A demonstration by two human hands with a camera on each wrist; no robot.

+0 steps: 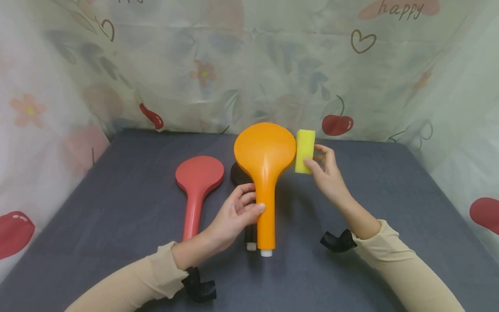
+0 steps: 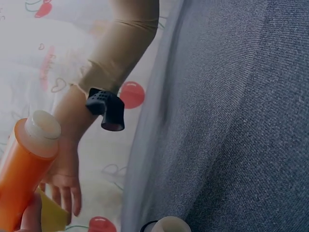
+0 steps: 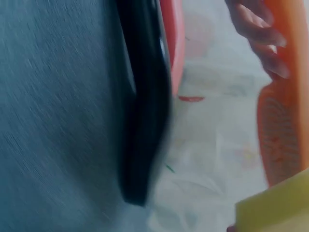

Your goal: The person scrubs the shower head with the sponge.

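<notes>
My left hand [image 1: 235, 212] grips the handle of an orange handheld shower head [image 1: 265, 149], raised above the table with its smooth back showing and its white connector pointing toward me. In the right wrist view the nozzle face of the orange shower head [image 3: 277, 135] shows. A yellow sponge block [image 1: 305, 145] is pinched between thumb and fingers of my right hand [image 1: 331, 177], right at the right edge of the round head. Below the orange one lies a black shower head [image 1: 238, 174], partly hidden. To its left lies a red shower head [image 1: 199, 173], its handle end behind my left forearm.
A dark grey cloth covers the table [image 1: 117, 195]. A patterned curtain [image 1: 253, 65] hangs behind and at both sides. Black wrist-worn devices, one at the left cuff [image 1: 199, 288] and one at the right cuff [image 1: 338, 241], stick out over the table.
</notes>
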